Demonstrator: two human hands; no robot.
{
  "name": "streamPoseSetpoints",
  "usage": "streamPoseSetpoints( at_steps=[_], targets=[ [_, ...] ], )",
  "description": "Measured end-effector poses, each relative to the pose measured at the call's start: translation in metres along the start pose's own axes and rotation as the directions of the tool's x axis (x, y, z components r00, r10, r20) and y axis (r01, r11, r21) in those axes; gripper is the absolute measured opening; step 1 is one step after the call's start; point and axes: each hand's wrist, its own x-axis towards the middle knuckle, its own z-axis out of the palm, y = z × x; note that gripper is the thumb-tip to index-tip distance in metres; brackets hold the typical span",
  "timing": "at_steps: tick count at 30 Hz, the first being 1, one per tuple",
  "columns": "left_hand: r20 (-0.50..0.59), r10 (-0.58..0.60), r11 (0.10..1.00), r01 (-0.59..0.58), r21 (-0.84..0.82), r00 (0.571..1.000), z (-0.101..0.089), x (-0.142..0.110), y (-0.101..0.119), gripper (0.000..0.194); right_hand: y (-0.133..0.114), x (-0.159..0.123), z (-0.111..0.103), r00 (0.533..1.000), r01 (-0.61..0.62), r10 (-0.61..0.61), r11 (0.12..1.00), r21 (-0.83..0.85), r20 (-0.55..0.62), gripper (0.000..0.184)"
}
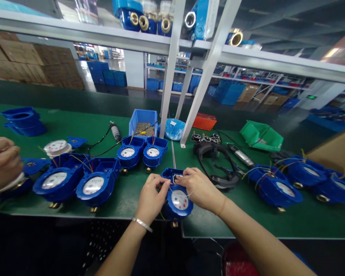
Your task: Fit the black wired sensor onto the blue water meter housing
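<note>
Nearest the camera, at the front edge of the green work table [247, 222], a blue water meter [178, 197] lies between the person's two hands, its round dial face up and its long axis running away from the body, a brass fitting toward the body and an open square compartment [176, 177] at the far end. The left hand [152, 197] rests against the meter's left flank, thumb and fingertips drawn together near the dial's upper rim; it seems to be pinching a thin wire, though the strand is too fine to be sure. The right hand [199, 188] comes in from the other side and sits slightly farther up, its fingers curled and pressed close at the compartment's edge, touching the housing there. Both hands are about equally near to the compartment, which lies just beyond their fingertips. To the left stand more blue meters [93, 188], and another person's hand [1, 163] works at the far left edge. To the right lies a coiled black cable [218, 165] with further meters [273, 188] beyond it. Farther back sit a blue parts bin [143, 122] and white shelf posts [169, 76].
</note>
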Motion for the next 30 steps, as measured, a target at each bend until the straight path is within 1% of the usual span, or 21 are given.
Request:
streamPoseSetpoints(
  at_steps=[3,5,7,8,9,10,11,12,13,14,15,16,17,18,20,22,24,27,30],
  targets=[
    [-0.055,-0.013,1.0,0.013,-0.01,0.998,-0.001,0.004,-0.003,0.03,0.002,-0.005,0.008,0.997,-0.011,0.018,0.996,0.085,-0.079,0.032],
    [-0.074,-0.043,0.999,0.041,-0.027,0.996,-0.002,0.009,-0.006,0.029,0.005,-0.008,0.015,0.983,-0.015,0.048,0.983,0.182,-0.177,0.04],
    [-0.081,-0.103,0.993,0.098,-0.061,0.991,-0.003,0.015,-0.009,0.029,0.01,-0.009,0.021,0.944,-0.022,0.131,0.941,0.338,-0.303,0.044],
    [-0.075,-0.143,0.987,0.136,-0.083,0.987,-0.003,0.018,-0.011,0.031,0.014,-0.008,0.023,0.913,-0.045,0.209,0.904,0.425,-0.349,0.044],
    [-0.057,-0.185,0.978,0.178,-0.108,0.981,-0.004,0.022,-0.012,0.035,0.017,-0.007,0.024,0.882,-0.086,0.306,0.853,0.514,-0.36,0.043],
    [-0.026,-0.228,0.966,0.223,-0.133,0.973,-0.004,0.025,-0.012,0.039,0.021,-0.005,0.025,0.855,-0.141,0.404,0.785,0.604,-0.326,0.042],
    [0.017,-0.268,0.951,0.267,-0.153,0.963,-0.004,0.029,-0.011,0.043,0.024,-0.003,0.026,0.834,-0.206,0.497,0.685,0.698,-0.242,0.043],
    [0.07,-0.301,0.937,0.309,-0.165,0.951,-0.003,0.033,-0.01,0.046,0.026,0.0,0.027,0.818,-0.273,0.564,0.559,0.783,-0.117,0.046],
    [0.129,-0.328,0.923,0.347,-0.168,0.936,-0.003,0.037,-0.008,0.048,0.027,0.004,0.028,0.807,-0.332,0.591,0.421,0.844,0.022,0.052],
    [0.188,-0.351,0.911,0.381,-0.158,0.917,-0.003,0.041,-0.005,0.051,0.028,0.007,0.03,0.799,-0.378,0.582,0.291,0.879,0.151,0.057],
    [0.24,-0.371,0.903,0.409,-0.135,0.897,-0.003,0.045,-0.002,0.052,0.027,0.011,0.032,0.794,-0.412,0.554,0.188,0.892,0.25,0.057],
    [0.286,-0.389,0.896,0.432,-0.1,0.875,-0.003,0.049,0.002,0.053,0.026,0.014,0.035,0.791,-0.436,0.523,0.117,0.892,0.318,0.053],
    [0.328,-0.407,0.892,0.449,-0.059,0.852,-0.003,0.054,0.005,0.052,0.025,0.017,0.038,0.79,-0.452,0.498,0.078,0.889,0.358,0.046],
    [0.369,-0.427,0.886,0.463,-0.012,0.826,-0.003,0.06,0.007,0.05,0.024,0.02,0.041,0.79,-0.46,0.481,0.057,0.886,0.38,0.038],
    [0.445,-0.47,0.868,0.49,0.079,0.762,-0.002,0.07,0.01,0.044,0.023,0.025,0.047,0.781,-0.471,0.469,0.008,0.882,0.413,0.026],
    [0.504,-0.51,0.844,0.518,0.137,0.697,-0.002,0.078,0.009,0.045,0.023,0.028,0.05,0.767,-0.482,0.468,-0.031,0.876,0.439,0.022],
    [0.534,-0.533,0.825,0.542,0.158,0.656,-0.001,0.083,0.006,0.051,0.024,0.03,0.05,0.756,-0.489,0.464,-0.067,0.87,0.461,0.021],
    [0.558,-0.531,0.816,0.562,0.133,0.638,0.0,0.083,0.001,0.053,0.025,0.03,0.048,0.743,-0.489,0.46,-0.123,0.864,0.486,0.021],
    [0.558,-0.524,0.809,0.581,0.09,0.643,0.003,0.078,-0.001,0.05,0.024,0.033,0.049,0.736,-0.477,0.461,-0.165,0.863,0.495,0.02]
  ],
)
